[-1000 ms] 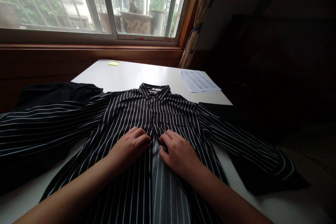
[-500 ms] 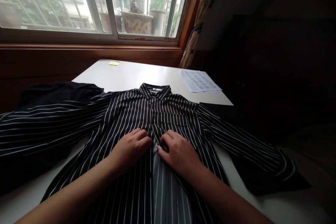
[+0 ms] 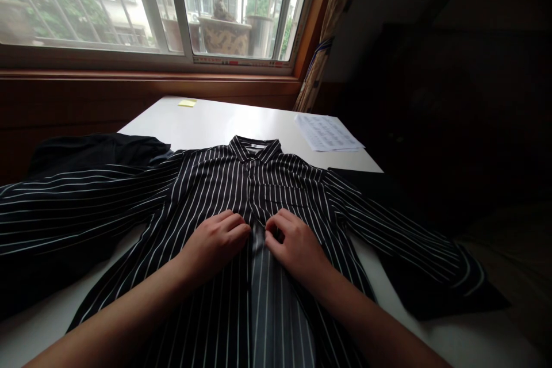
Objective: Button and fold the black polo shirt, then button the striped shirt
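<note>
Both my forearms reach forward and converge. My left hand (image 3: pixel 214 244) lies palm down, fingers curled, tips pointing right. My right hand (image 3: pixel 296 246) lies palm down, fingertips bent under toward the left. A narrow gap separates the two sets of fingertips.

"What's on the table (image 3: pixel 207 123) from where you sit?"

"I see the shirt (image 3: pixel 241 184) spread flat in the middle, collar toward the window (image 3: pixel 142 6), 1 sleeve running off to each side. My left hand (image 3: pixel 215 244) and right hand (image 3: pixel 295 247) rest on its front, just either side of the placket, fingertips close together."

"And around it?"

"Behind the collar, a small note (image 3: pixel 187 103) lies at the far edge, left of centre. A sheet of paper (image 3: pixel 325 133) lies far right. A second garment (image 3: pixel 95 149) lies far left, behind the left sleeve. The curtain (image 3: pixel 328 29) hangs right of the window."
</note>
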The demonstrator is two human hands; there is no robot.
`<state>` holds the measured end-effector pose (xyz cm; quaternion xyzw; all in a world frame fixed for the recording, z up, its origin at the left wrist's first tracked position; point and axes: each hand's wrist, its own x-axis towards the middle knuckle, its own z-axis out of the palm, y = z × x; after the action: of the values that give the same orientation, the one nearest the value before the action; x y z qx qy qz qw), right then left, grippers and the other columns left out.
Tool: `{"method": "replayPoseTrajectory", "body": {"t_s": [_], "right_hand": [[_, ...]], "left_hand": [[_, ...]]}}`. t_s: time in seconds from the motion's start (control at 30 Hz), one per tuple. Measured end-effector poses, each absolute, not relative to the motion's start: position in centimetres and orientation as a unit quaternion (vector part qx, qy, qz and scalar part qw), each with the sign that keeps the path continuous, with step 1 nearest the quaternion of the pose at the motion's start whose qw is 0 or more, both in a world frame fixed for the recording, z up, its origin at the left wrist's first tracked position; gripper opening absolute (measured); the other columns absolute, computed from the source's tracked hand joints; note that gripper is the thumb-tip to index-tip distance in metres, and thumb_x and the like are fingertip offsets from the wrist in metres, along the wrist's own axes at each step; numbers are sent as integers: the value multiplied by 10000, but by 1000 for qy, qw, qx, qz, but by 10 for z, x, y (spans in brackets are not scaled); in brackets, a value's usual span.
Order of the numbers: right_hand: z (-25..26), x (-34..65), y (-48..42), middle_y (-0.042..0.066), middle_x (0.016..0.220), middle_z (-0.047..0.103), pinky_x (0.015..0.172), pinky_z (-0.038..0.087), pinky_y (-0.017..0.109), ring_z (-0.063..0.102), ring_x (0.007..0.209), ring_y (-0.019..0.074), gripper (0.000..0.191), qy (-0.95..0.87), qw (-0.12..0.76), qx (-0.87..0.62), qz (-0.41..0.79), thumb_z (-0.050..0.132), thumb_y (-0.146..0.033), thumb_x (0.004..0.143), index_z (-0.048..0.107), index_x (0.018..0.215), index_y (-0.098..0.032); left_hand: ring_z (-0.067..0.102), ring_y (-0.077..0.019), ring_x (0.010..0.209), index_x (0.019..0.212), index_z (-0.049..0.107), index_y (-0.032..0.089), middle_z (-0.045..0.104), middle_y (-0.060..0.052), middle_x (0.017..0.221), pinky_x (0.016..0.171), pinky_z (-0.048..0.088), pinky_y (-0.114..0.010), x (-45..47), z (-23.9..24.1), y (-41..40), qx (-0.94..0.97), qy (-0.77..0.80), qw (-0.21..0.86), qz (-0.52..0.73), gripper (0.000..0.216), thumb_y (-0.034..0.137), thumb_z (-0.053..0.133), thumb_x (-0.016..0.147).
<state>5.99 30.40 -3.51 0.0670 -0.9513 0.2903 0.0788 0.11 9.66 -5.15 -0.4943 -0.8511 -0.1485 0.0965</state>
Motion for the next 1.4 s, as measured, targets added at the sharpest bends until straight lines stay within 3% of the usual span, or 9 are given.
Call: {"method": "replayPoseTrajectory", "body": {"t_s": [0.2, 0.33, 0.57, 1.4], "right_hand": [[-32, 55, 307, 28, 988, 611, 720, 496, 276, 604, 790, 138, 82, -884, 69, 27, 461, 578, -126, 795, 605, 758, -195], [-31, 53, 309, 47, 1071, 667, 824, 510, 303, 632, 1011, 194, 70, -841, 26, 21, 540, 592, -157, 794, 615, 739, -195], [-32, 52, 311, 59, 1138, 704, 945, 494, 375, 656, 1054, 222, 69, -749, -58, -14, 659, 655, -264, 801, 664, 819, -199], [-43, 52, 307, 66, 1100, 721, 948, 498, 375, 668, 1014, 218, 189, -686, -97, -40, 720, 748, -338, 771, 752, 889, -191]], "left_hand": [[539, -167, 758, 881, 599, 184, 606, -22, 835, 676, 462, -306, 0, -50, 97, -500, -845, 128, -139, 151, 157, 483, 975], [549, -164, 763, 921, 613, 184, 621, -25, 847, 678, 475, -297, -1, -49, 97, -500, -839, 137, -164, 144, 170, 484, 981], [568, -163, 800, 993, 624, 197, 648, -28, 881, 720, 501, -301, 0, -48, 94, -501, -825, 158, -209, 132, 181, 493, 986], [553, -160, 790, 997, 653, 207, 647, -23, 876, 708, 487, -306, -1, -49, 95, -506, -817, 187, -203, 123, 202, 532, 973]]}}
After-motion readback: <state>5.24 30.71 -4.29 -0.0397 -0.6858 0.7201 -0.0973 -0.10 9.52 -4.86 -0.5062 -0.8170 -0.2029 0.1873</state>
